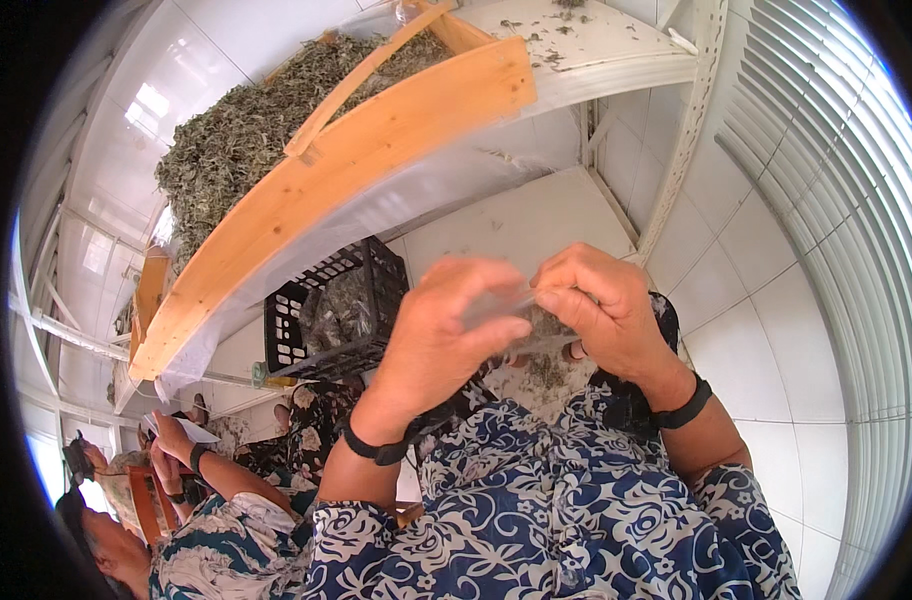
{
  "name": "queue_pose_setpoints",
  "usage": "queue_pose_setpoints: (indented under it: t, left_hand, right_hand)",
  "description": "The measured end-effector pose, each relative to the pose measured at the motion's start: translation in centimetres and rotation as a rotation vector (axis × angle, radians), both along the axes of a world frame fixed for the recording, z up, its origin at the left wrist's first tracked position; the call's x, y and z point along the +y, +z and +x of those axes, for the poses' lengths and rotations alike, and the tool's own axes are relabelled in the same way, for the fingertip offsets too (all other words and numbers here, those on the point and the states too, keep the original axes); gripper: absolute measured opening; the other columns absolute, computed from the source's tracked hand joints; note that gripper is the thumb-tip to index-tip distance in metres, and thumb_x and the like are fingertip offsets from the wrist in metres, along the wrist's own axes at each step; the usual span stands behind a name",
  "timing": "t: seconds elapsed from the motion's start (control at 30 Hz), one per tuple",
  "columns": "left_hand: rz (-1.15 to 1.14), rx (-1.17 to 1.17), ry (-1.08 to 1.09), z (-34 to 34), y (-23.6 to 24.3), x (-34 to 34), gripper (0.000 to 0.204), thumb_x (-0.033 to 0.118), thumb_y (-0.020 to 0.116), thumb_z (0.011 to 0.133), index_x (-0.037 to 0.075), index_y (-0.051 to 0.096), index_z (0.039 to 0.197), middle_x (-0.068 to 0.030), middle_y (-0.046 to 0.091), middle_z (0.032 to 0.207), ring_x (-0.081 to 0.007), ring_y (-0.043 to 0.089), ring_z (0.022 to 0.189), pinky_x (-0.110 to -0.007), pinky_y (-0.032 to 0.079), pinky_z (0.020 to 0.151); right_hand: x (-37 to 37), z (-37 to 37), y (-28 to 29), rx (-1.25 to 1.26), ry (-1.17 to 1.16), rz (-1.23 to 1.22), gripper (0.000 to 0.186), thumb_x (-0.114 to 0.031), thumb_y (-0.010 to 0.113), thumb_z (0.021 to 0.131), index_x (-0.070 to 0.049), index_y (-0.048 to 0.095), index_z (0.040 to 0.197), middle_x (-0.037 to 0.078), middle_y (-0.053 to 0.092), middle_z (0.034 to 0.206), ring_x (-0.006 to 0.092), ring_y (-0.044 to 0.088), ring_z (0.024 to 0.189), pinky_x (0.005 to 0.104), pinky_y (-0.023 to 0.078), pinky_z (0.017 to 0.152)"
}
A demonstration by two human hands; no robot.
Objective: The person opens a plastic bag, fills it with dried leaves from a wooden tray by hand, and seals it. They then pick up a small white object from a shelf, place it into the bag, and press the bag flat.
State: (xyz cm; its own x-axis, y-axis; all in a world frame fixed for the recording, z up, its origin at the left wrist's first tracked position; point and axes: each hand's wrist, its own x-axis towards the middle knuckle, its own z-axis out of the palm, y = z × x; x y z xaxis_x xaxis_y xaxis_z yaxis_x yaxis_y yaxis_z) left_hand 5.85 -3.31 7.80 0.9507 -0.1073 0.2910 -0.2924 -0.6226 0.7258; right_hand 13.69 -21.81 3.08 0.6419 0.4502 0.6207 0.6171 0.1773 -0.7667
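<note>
Head cam: right hand point(608, 312) has fingers pinched on some clear plastic point(550, 326) before the floral shirt point(556, 500); left hand point(438, 328) is blurry, can't tell if it's gripping. Black crate point(390, 290) sits below the wooden tray's point(376, 150) long edge.

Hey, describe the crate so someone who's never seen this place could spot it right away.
Find the long orange-tan wooden board bordering the heap of dried leaves at the upper left. Below it, to the left of the left hand, sits an open-topped plastic crate. Its black colour and slotted wall set it apart from the orange-tan board and grey-green leaves.
</note>
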Motion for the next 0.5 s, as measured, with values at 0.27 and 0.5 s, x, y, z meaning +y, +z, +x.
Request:
queue_pose_setpoints:
  t: [0.27, 0.5]
  left_hand:
    - [-0.005, -0.025, -0.063, -0.06, -0.40, -0.07, 0.007, 0.006, 0.068, 0.083, 0.007, 0.067, 0.090, -0.0049, 0.063, 0.075, -0.0204, 0.060, 0.071, -0.034, 0.045, 0.080]
    - [-0.167, 0.087, -0.002, 0.36, -0.76, -0.21, 0.006, 0.003, 0.069, 0.084, 0.003, 0.067, 0.090, -0.0053, 0.063, 0.078, -0.0117, 0.059, 0.073, -0.026, 0.047, 0.067]
  right_hand:
    - [0.46, -0.58, -0.19, 0.114, 0.071, 0.017, 0.005, -0.007, 0.064, 0.086, -0.002, 0.065, 0.086, 0.007, 0.057, 0.073, 0.0181, 0.054, 0.067, 0.0289, 0.043, 0.062]
    - [0.72, -0.44, -0.08, 0.164, 0.066, 0.041, 0.008, -0.009, 0.063, 0.088, -0.001, 0.064, 0.085, 0.005, 0.057, 0.074, 0.0137, 0.053, 0.068, 0.0276, 0.043, 0.061]
